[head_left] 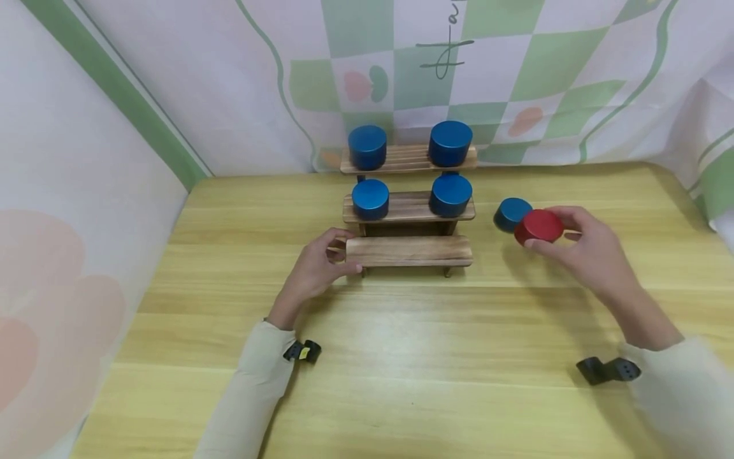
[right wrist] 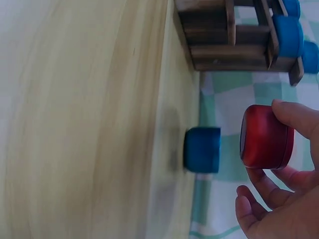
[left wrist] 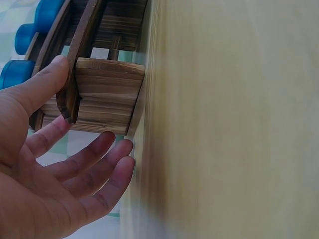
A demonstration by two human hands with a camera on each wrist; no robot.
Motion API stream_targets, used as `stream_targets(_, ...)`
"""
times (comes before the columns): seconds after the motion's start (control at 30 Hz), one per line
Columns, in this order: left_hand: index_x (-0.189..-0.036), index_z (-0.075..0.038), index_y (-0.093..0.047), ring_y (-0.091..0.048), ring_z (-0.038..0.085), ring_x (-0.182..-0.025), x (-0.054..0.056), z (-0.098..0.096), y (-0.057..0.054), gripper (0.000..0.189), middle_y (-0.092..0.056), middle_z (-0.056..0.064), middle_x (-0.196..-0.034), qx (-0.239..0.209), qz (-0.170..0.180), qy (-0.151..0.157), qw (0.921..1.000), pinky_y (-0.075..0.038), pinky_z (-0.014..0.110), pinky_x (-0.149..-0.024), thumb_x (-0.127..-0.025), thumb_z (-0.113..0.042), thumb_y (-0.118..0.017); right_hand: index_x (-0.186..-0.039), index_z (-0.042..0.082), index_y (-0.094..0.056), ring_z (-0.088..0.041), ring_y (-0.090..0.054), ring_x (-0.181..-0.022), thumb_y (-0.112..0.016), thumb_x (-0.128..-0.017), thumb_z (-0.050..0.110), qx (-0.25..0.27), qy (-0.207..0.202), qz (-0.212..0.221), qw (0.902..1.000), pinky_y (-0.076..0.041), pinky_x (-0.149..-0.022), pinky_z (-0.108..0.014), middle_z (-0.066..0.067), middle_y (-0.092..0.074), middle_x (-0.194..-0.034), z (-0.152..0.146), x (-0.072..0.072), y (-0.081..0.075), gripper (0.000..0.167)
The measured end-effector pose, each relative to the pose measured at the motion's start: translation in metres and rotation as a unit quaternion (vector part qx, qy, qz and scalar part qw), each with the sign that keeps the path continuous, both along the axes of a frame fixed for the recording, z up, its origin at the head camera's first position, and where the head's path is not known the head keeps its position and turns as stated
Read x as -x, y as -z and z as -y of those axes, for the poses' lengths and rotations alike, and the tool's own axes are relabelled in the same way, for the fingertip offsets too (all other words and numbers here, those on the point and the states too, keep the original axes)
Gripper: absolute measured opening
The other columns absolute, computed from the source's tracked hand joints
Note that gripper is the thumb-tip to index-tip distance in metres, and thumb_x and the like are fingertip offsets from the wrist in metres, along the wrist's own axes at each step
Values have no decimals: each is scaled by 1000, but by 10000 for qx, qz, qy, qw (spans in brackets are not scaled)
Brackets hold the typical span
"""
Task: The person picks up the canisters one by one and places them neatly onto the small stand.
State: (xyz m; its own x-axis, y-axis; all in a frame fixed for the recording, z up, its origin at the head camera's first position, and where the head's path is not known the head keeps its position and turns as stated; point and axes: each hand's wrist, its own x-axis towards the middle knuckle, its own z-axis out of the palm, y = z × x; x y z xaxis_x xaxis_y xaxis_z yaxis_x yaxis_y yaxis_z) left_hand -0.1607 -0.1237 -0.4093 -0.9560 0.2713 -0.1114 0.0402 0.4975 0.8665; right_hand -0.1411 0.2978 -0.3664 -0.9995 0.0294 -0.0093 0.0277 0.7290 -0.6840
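Observation:
My right hand (head_left: 590, 255) grips a red round tin (head_left: 541, 227) between thumb and fingers, held above the tabletop. Close beside it in the head view, a blue round tin (head_left: 512, 215) stands on the table, partly overlapped by the red one. At the left end of a three-tier wooden stand (head_left: 410, 252), my left hand (head_left: 315, 264) pinches the lowest board, thumb at one edge and index finger at the other. The left wrist view shows the other fingers (left wrist: 107, 184) spread loosely below the board. Blue tins (head_left: 450, 195) sit in pairs on the middle and top tiers; the lowest tier is bare.
The stand is on a light wood table (head_left: 401, 357), near its back edge. A green and white checked cloth (head_left: 424, 83) hangs behind it. Pale cloth (head_left: 74, 255) also hangs along the left side.

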Motion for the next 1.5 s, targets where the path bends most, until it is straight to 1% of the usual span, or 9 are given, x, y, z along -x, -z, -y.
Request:
stream_targets(0.3,-134,-14,-57,-60,30,-109,1,1,2,53,-58,11,-130,1,-41,9,10000,-53,43,-91,-87,-20,-81,-144,-2,-43,-50,-43,-121,-79,-88,34,6,-394,-39,9992,-39,-96,-62,-27,-49,-136,31,-9,-11,75)
stream_targets(0.47,-134,-14,-57,-61,30,-109,1,1,3,53,-59,11,-129,2,-74,22,10000,-53,43,-91,-87,-20,-81,-142,-3,-44,-50,-44,-121,-80,-88,29,-22,-536,-115,9985,-40,-96,-64,-27,-50,-135,46,-12,-15,73)
stream_targets(0.7,-134,-14,-57,-61,30,-109,1,1,2,53,-60,12,-128,16,-11,-3,10000,-52,43,-91,-87,-21,-81,-140,-5,-44,-46,-46,-119,-83,-85,23,57,-728,-190,9971,-37,-99,-64,-27,-53,-130,64,-13,-14,74)
stream_targets(0.9,-134,-15,-57,-60,30,-109,1,0,0,54,-60,12,-127,86,40,-41,9999,-52,43,-92,-87,-22,-81,-139,-4,-47,-45,-46,-121,-84,-84,25,75,-878,-148,9960,-38,-98,-65,-24,-53,-131,78,-14,-16,72)
stream_targets(1.07,-134,-16,-56,-60,29,-109,1,0,-1,54,-60,12,-125,117,73,-46,9999,-52,43,-91,-87,-23,-81,-137,-3,-48,-43,-46,-121,-85,-83,26,185,-966,-237,9949,-38,-99,-63,-22,-54,-132,92,-15,-15,71)
stream_targets(1.27,-134,-15,-56,-59,27,-104,1,0,-1,54,-62,11,-114,149,7,-3,9999,-52,41,-89,-87,-22,-82,-137,-2,-51,-43,-46,-122,-86,-81,24,141,-1041,-321,9939,-41,-95,-61,-20,-56,-132,113,-18,-16,71)
stream_targets(1.4,-135,-15,-56,-58,26,-103,0,0,-1,54,-62,10,-112,152,21,-29,9999,-52,40,-87,-87,-22,-81,-136,-1,-53,-41,-47,-121,-88,-79,23,185,-1144,-393,9925,-43,-94,-58,-20,-57,-132,126,-17,-18,71)
stream_targets(1.5,-134,-15,-56,-59,26,-102,-1,0,-2,54,-62,10,-110,141,35,-52,9999,-53,40,-85,-87,-21,-81,-135,-1,-53,-37,-51,-118,-88,-79,18,334,-1249,-397,9908,-47,-94,-54,-19,-57,-129,134,-16,-17,69)
